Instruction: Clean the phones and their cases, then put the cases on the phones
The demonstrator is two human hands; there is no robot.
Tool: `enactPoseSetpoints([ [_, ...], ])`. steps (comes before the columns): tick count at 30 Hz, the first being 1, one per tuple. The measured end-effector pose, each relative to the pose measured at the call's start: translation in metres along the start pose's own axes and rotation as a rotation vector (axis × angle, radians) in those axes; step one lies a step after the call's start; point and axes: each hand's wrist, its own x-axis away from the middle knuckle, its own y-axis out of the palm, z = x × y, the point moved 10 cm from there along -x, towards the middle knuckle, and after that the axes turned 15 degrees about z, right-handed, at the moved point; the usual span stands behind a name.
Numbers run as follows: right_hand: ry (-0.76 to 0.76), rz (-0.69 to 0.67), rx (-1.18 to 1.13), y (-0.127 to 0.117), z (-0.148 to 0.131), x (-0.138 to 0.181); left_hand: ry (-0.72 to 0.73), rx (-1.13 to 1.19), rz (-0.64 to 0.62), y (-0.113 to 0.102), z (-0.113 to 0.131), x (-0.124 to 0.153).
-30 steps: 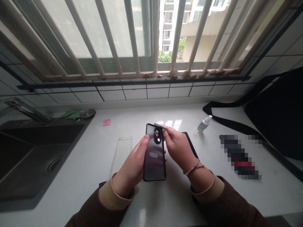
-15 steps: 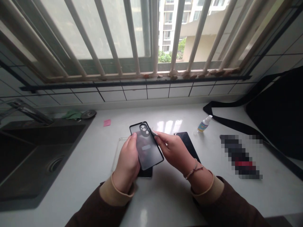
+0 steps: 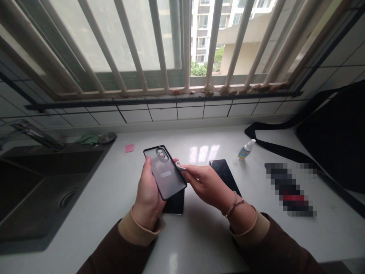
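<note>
My left hand (image 3: 148,192) grips a dark, translucent phone case (image 3: 165,172) with a black rim and a camera cutout, tilted with its top to the upper left. My right hand (image 3: 207,184) pinches a small white wipe (image 3: 179,165) against the case's right edge. A black phone (image 3: 175,203) lies on the counter under my left hand, mostly hidden. Another black phone (image 3: 225,175) lies flat just behind my right hand.
A white counter (image 3: 199,243) runs below a barred window. A dark sink (image 3: 37,186) with a tap is at left. A small spray bottle (image 3: 245,149), a black bag (image 3: 336,140) with strap and a pixelated object (image 3: 291,190) sit at right. A pink note (image 3: 129,148) lies near the sink.
The case has swung from upright to tilted left and moved leftward in my left hand. My right hand followed along its edge. The clear case on the counter is now hidden.
</note>
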Motion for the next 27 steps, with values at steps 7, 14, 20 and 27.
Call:
enactPoseSetpoints([
  [7,0.08,-0.056,-0.103,0.008,0.0,0.001,0.232,0.166,0.125,-0.013,0.027,-0.003],
  [14,0.115,-0.081,-0.097,0.012,0.001,0.001,0.315,0.19,0.11,-0.014,0.032,-0.003],
  [20,0.077,-0.048,-0.073,0.014,0.002,0.003,0.313,0.25,0.097,-0.012,0.033,0.0],
  [27,-0.079,0.032,-0.016,0.013,-0.003,0.008,0.326,0.25,0.088,-0.013,0.033,0.0],
])
